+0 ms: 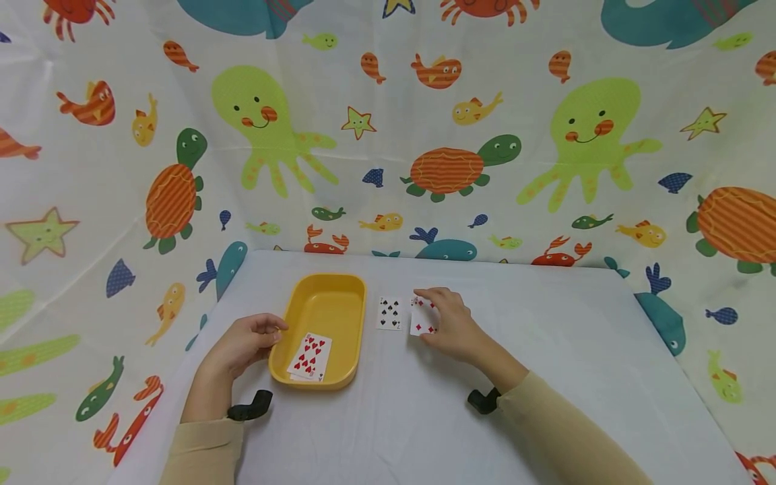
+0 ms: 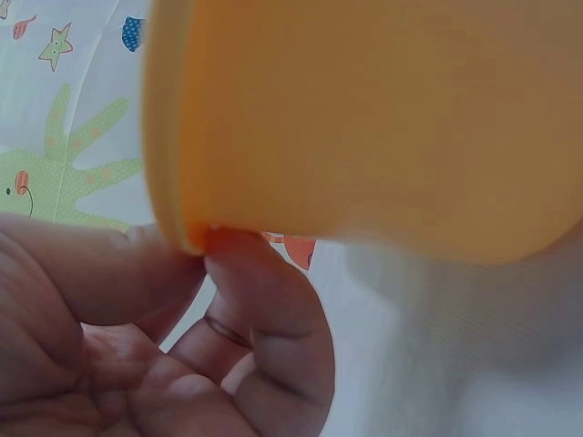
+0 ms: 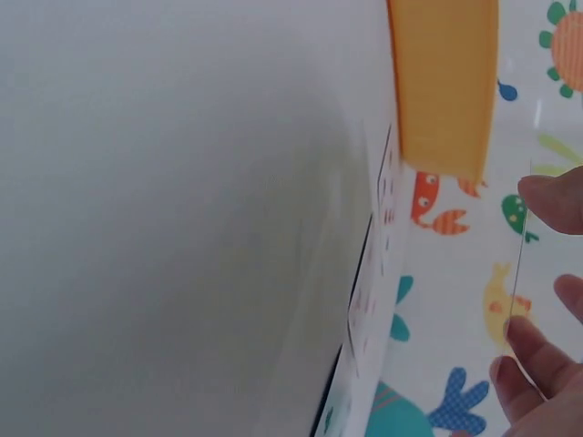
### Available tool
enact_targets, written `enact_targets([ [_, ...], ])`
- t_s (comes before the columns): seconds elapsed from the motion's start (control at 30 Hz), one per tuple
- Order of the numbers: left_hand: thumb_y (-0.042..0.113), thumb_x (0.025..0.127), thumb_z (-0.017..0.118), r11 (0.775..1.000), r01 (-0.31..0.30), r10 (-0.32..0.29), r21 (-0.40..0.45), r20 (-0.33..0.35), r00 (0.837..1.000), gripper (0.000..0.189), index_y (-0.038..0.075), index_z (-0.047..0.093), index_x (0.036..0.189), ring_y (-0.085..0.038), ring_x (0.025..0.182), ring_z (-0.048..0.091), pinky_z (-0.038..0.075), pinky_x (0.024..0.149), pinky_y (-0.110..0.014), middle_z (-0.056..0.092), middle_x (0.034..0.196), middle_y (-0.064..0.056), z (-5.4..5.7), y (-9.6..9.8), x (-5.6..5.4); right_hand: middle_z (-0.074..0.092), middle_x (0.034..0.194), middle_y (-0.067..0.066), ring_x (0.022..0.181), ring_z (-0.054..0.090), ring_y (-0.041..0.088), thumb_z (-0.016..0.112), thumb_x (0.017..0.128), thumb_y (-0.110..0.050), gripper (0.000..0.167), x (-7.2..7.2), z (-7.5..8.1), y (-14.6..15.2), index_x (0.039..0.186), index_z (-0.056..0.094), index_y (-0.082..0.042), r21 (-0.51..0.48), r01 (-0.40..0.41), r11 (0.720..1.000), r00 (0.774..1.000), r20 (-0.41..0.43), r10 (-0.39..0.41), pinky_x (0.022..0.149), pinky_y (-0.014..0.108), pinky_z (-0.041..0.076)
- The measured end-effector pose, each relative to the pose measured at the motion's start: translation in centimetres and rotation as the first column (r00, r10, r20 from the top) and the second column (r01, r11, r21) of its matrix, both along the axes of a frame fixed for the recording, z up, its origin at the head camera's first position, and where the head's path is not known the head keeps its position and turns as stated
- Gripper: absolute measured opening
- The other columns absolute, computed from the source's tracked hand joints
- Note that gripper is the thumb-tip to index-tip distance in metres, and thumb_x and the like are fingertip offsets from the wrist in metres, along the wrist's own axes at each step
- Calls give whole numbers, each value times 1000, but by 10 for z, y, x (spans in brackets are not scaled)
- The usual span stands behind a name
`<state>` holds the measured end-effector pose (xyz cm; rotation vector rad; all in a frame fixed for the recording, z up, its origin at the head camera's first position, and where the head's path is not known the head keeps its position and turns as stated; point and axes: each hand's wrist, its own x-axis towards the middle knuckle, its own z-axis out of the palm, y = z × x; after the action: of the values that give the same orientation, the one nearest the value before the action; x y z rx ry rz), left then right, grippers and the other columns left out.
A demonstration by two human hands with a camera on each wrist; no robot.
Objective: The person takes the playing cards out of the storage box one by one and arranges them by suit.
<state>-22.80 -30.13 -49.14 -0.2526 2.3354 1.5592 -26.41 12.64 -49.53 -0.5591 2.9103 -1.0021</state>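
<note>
My left hand (image 1: 250, 342) pinches the rim of a yellow plastic tray (image 1: 275, 366) at its left side; in the left wrist view, thumb and finger meet at the rim's lip. Inside the tray, toward its near end, lie overlapping playing cards (image 1: 311, 356), the top one showing hearts. My right hand (image 1: 451, 327) holds a diamonds playing card (image 1: 420, 326) by its edges, between thumb and fingers. That card appears edge-on as a thin line in the right wrist view, raised off the table. Just left of it, a spades playing card (image 1: 389, 314) lies face up on the table.
A white cloth (image 1: 545, 323) covers the table. Cards (image 3: 369, 291) on the table appear at a steep slant in the right wrist view. Behind and beside the table hangs a curtain (image 1: 388, 148) printed with sea animals.
</note>
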Motion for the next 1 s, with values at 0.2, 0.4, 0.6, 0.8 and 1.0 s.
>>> enact_targets([
  [0.2, 10, 107, 64, 1000, -3, 3, 1, 2, 1000, 31, -3, 65, 134, -25, 94, 62, 60, 81, -24, 69, 122, -16, 0, 0, 0, 48, 161, 7, 152, 39, 37, 89, 84, -20, 84, 1, 0, 14, 159, 51, -26, 0, 21, 1000, 1000, 20, -21, 119, 68, 40],
  [0.4, 9, 106, 64, 1000, -6, 6, 11, 5, 1000, 29, -2, 66, 133, -24, 93, 62, 60, 81, -25, 69, 117, -13, -2, 0, 0, 47, 163, 8, 153, 36, 38, 90, 84, -20, 86, 1, -3, 30, 160, 50, -25, 8, 46, 999, 998, 37, -46, 119, 71, 37],
  [0.6, 9, 106, 64, 1000, -10, 10, 15, 7, 1000, 29, -2, 67, 133, -24, 92, 62, 60, 80, -25, 70, 113, -11, -4, 0, -1, 46, 163, 9, 153, 36, 39, 90, 85, -21, 87, 0, -7, 46, 161, 48, -24, 30, 74, 997, 995, 60, -76, 117, 73, 39],
  [0.8, 9, 106, 64, 1000, -10, 10, 4, 4, 1000, 29, -2, 66, 133, -24, 92, 62, 60, 80, -25, 70, 114, -12, -3, 0, -1, 46, 164, 12, 153, 36, 41, 90, 85, -22, 88, -2, -10, 60, 162, 47, -23, 72, 100, 992, 992, 74, -106, 116, 76, 39],
  [1.0, 10, 106, 64, 1000, -10, 10, 6, 0, 1000, 29, -2, 66, 133, -24, 93, 62, 60, 81, -24, 69, 118, -13, -2, 0, -1, 45, 164, 15, 153, 36, 43, 90, 85, -23, 89, -5, -14, 73, 162, 47, -21, 98, 123, 987, 987, 89, -132, 116, 79, 37],
])
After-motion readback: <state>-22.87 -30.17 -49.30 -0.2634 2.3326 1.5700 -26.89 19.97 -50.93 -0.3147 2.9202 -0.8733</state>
